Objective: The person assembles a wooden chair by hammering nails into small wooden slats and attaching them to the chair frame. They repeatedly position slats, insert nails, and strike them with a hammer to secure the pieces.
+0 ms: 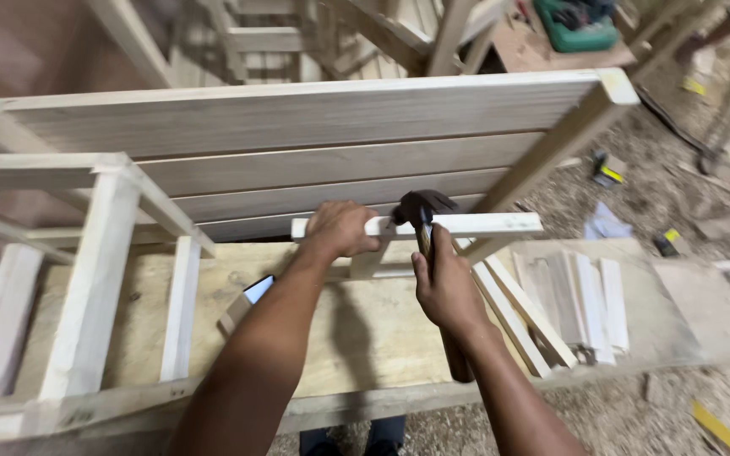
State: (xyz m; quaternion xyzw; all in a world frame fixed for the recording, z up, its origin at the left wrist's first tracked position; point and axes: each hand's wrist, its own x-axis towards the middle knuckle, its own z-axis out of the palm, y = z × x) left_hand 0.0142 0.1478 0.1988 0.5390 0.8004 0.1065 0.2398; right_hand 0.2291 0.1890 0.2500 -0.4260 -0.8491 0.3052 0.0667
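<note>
left hand: left hand (341,228) is closed around the near end of a pale wooden bar (466,225), pinning it level. grip looks firm, fingers wrapped over the top edge.
right hand: right hand (445,287) is fisted tight on the handle of a hammer (422,211), dark head sitting right at the bar, just beside the left hand.
bar: lies across the top of an upright wooden piece, in front of the big slatted panel (297,152). can't tell if a nail is in there, the hammer head hides the spot.
done so far: panel looks built, slats all in place, and the ladder-like frame (103,279) on the left looks joined up too.
left to do: i'd guess the bar is only being fixed now, so that joint isn't finished. a stack of loose slats (576,300) waits on the surface (365,338), unused by the look of it.
other bits: a phone (258,289) lies on the surface under the left forearm. sawdust and offcuts all over the floor (678,169).
</note>
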